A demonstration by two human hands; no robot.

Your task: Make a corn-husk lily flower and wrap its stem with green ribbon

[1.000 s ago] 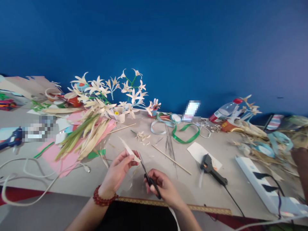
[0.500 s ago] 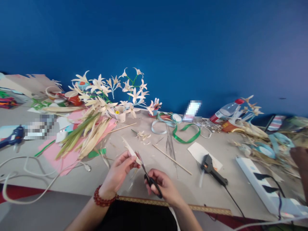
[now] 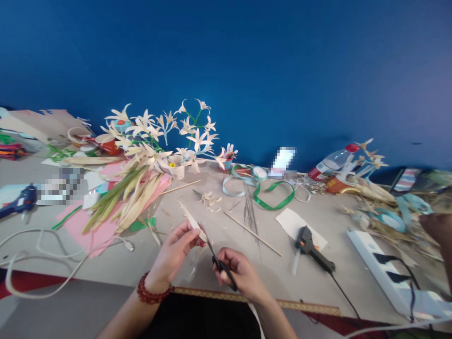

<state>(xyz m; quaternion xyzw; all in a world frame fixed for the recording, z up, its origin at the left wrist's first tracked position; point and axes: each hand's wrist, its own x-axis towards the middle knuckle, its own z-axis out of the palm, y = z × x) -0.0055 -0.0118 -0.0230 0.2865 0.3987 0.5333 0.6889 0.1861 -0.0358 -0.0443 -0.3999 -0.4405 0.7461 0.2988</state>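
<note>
My left hand (image 3: 174, 254), with a red bead bracelet on the wrist, pinches a pale strip of dried leaf (image 3: 189, 217) that points up and to the left. My right hand (image 3: 242, 275) is wrapped round the black handles of a pair of scissors (image 3: 217, 256). The blades reach up to the lower end of the strip, just right of my left fingertips. Both hands hover over the near edge of the grey table (image 3: 219, 235).
A black glue gun (image 3: 312, 249) lies right of my hands, with a white power strip (image 3: 391, 275) beyond it. Wooden sticks (image 3: 252, 228), green ribbon (image 3: 273, 195), husk flowers (image 3: 162, 136), husk leaves on pink paper (image 3: 123, 202), a blue glue gun (image 3: 17, 202) and white cables (image 3: 45, 256) lie around. Another person's arm (image 3: 439, 235) shows at the right edge.
The scissors' blades have closed in on the lower end of the strip. My left hand has shifted the strip slightly; the rest stays put.
</note>
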